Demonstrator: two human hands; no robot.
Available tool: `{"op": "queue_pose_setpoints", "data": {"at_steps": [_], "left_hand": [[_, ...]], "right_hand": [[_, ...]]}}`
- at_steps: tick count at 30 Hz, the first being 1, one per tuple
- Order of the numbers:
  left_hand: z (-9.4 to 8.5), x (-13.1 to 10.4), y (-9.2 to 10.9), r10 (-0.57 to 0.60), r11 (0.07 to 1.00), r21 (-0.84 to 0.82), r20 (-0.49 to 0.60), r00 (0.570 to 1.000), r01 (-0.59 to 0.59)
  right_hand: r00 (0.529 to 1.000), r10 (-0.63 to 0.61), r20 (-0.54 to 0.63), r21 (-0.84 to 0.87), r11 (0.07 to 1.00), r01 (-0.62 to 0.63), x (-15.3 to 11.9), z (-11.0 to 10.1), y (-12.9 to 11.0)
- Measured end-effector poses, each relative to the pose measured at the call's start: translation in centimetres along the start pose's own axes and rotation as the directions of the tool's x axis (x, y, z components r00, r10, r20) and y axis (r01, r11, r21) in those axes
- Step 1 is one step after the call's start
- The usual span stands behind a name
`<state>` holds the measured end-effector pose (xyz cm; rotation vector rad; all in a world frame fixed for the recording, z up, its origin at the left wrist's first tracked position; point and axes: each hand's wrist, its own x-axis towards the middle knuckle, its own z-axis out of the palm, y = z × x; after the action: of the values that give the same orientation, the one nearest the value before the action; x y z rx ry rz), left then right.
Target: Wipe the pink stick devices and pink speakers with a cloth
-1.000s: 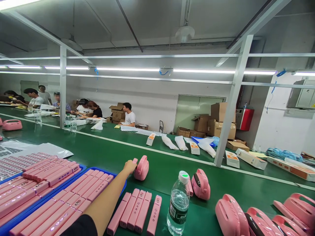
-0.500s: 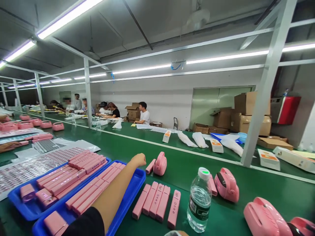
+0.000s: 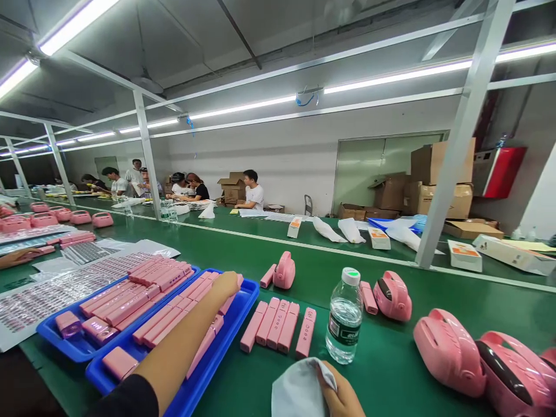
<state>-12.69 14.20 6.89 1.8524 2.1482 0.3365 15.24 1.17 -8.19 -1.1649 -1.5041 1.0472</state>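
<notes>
My left hand [image 3: 226,284] reaches over the right blue tray [image 3: 249,295], its fingers closed around the end of a pink bar-shaped piece [image 3: 226,305]; most of the fingers are hidden behind the back of the hand. Beside my forearm another pink bar [image 3: 205,347] lies in the same tray, next to rows of similar ones. At the bottom edge, my right hand [image 3: 343,395] grips a pale grey cloth [image 3: 299,388] between thumb and fingers. Several pink bars with small round marks [image 3: 278,325] lie on the green table between the tray and a water bottle [image 3: 344,318].
A second blue tray [image 3: 52,336] full of pink bars stands at left, beside a sheet of small parts [image 3: 87,284]. Pink rounded devices [image 3: 449,353] stand at right. A metal post [image 3: 460,139] rises from the table. A co-worker's hand [image 3: 19,258] shows at far left.
My left hand has come back and left, down onto the tray's bars. Pink bars now show right of my forearm. My right hand with the cloth has risen into view.
</notes>
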Motion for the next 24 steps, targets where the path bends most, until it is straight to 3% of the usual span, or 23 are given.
{"op": "queue_pose_setpoints", "data": {"at_steps": [3, 6, 9, 12, 16, 18, 20, 22, 24], "left_hand": [[-1.7, -1.7, 1.3, 0.044, 0.98, -0.19, -0.075, 0.996, -0.057], [-1.2, -4.9, 3.4, 0.14, 0.882, -0.442, -0.084, 0.987, -0.163], [2.4, -8.8, 5.7, 0.289, 0.686, -0.707, 0.053, 0.956, -0.168], [7.1, -11.9, 7.2, 0.385, 0.517, -0.856, 0.249, 0.889, 0.016], [11.2, -13.5, 7.8, 0.422, 0.356, -0.913, 0.347, 0.837, 0.199], [12.0, -13.7, 7.8, 0.418, 0.293, -0.915, 0.385, 0.823, 0.279], [12.4, -13.7, 7.7, 0.405, 0.242, -0.9, 0.434, 0.805, 0.363], [12.5, -13.8, 7.8, 0.418, 0.19, -0.881, 0.472, 0.776, 0.434], [12.5, -14.0, 7.8, 0.469, 0.074, -0.857, 0.481, 0.741, 0.51]], "right_hand": [[0.987, 0.122, -0.1, 0.068, 0.991, -0.116, 0.3, -0.3, 0.6], [0.968, 0.209, -0.138, 0.18, 0.967, -0.183, 0.2, 0.2, 0.9], [0.962, 0.243, -0.129, 0.289, 0.937, -0.198, 0.0, 1.2, 0.8], [0.957, 0.243, -0.157, 0.333, 0.925, -0.181, -0.2, 1.3, 0.5], [0.94, 0.175, -0.292, 0.273, 0.958, -0.093, -0.9, -0.2, -0.2], [0.919, 0.086, -0.385, 0.181, 0.983, -0.016, -1.5, -0.7, -0.9], [0.892, -0.136, -0.432, -0.041, 0.991, 0.131, -2.1, -0.5, -1.7], [0.848, -0.394, -0.355, -0.274, 0.911, 0.308, -2.6, 0.4, -2.5], [0.815, -0.535, -0.222, -0.37, 0.82, 0.437, -2.9, 1.7, -3.1]]}}
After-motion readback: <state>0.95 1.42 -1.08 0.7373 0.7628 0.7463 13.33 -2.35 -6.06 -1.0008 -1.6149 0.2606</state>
